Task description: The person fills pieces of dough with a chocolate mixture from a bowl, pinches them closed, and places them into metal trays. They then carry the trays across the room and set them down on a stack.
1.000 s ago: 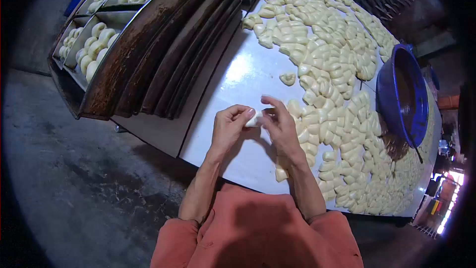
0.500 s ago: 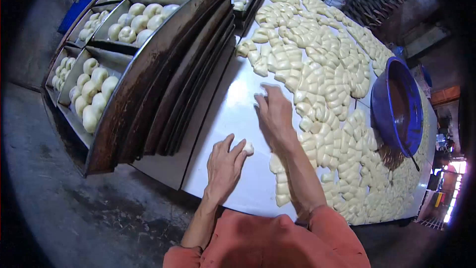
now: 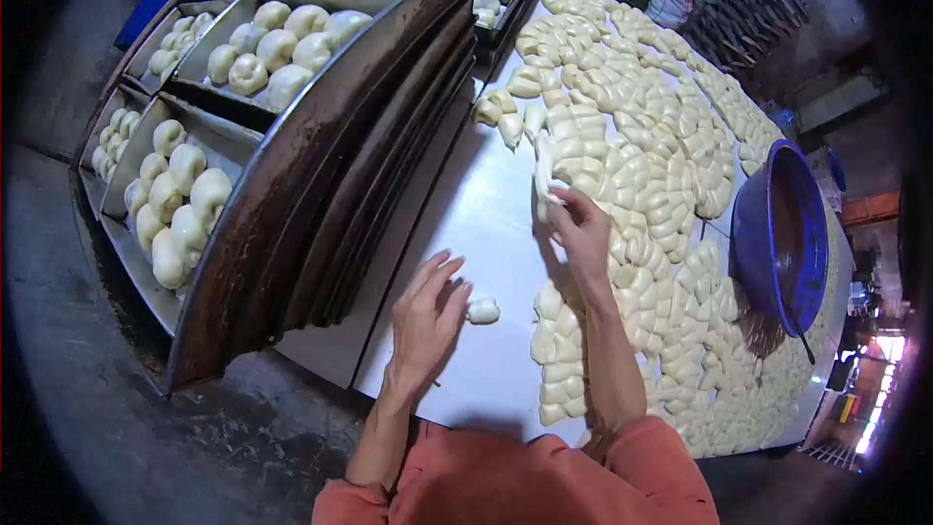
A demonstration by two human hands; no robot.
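I judge that I am drawing a strip of dough point(image 3: 543, 167) away from the spread of dough pieces point(image 3: 646, 170) on the bench point(image 3: 462, 379). My right hand point(image 3: 586, 233) has thumb and fingers drawn together on the near end of the strip, which reaches away from me along the edge of the spread. As I judge it, parting it cleanly calls for a close pinch and a steady pull, since dough this soft would likely stretch or drag its neighbours along. My left hand point(image 3: 418, 326) is open, fingers apart, with the thumb just beside a small lump point(image 3: 482, 311) on the bench; I cannot tell whether they touch. That lump is pale, short and rounded, and sits apart from the spread. The strip looks long, thin and smooth, while the dough pieces are plump, creamy and shiny, pressed side by side with creases between them. To my left, rounded dough balls point(image 3: 275, 49) sit in divided metal trays point(image 3: 225, 143); to my right is a blue basin point(image 3: 756, 253), dark inside.
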